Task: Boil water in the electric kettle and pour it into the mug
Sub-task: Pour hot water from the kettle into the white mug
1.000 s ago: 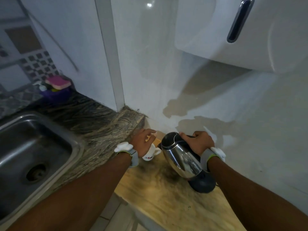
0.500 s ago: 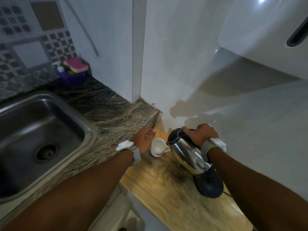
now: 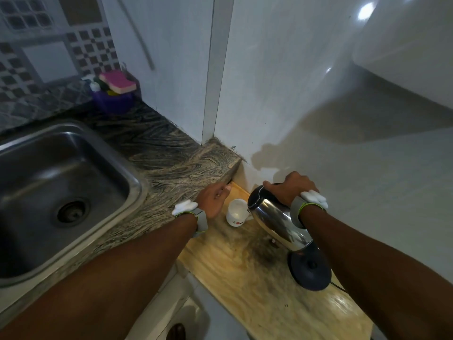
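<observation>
A steel electric kettle (image 3: pixel 277 222) with a black lid is lifted off its round black base (image 3: pixel 310 272) and tilted, its spout close over a white mug (image 3: pixel 236 212). My right hand (image 3: pixel 290 188) grips the kettle's handle from above. The mug stands on a wooden shelf (image 3: pixel 257 285) beside a step in the counter. My left hand (image 3: pixel 213 198) rests just left of the mug with its fingers loosely extended, holding nothing. No water stream is visible.
A steel sink (image 3: pixel 58 192) is set in the dark granite counter (image 3: pixel 171 165) at left. A purple tub with a pink sponge (image 3: pixel 115 92) stands at the back corner. White walls close in behind and right; a cord leaves the base.
My left hand let go of the mug and drew back to its left. The kettle has stayed tilted over the mug, and my view has shifted right and down.
</observation>
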`<state>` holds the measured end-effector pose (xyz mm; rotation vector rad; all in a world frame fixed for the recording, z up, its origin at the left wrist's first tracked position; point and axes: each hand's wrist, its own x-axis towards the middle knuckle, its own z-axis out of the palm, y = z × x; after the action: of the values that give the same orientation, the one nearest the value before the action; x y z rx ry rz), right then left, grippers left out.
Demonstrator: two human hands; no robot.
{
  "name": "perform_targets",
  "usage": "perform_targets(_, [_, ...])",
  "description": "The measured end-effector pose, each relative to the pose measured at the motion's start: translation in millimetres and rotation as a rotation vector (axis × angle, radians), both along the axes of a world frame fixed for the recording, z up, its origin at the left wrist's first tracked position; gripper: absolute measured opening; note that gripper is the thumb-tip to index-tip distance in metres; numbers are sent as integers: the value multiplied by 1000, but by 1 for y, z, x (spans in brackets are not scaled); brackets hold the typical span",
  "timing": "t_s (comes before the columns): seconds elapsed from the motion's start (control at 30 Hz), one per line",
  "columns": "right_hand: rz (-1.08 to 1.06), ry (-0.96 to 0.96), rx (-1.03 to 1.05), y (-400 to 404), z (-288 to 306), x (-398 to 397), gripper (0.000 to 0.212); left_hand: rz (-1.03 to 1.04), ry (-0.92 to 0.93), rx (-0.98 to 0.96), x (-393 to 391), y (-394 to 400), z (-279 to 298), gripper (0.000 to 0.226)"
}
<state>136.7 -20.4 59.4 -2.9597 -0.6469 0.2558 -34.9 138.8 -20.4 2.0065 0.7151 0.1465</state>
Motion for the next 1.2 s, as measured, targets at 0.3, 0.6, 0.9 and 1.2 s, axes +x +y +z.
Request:
perform_targets(0.3, [29,-5,-70,13,3,-2,76,9,1,-10,-4,7,-10,35])
perform_targets(0.6, [53,-61,-79,26,6,-6,67,18,5,22,-8,5,-14,34])
perform_targets(0.9, [76,-79,-135,33,2,-3,70,-4,17,30,-10,7,-15,37])
perform_targets(1.2, [92,-63,-137,36,4,0,68,-3,13,33,-10,8,-14,36])
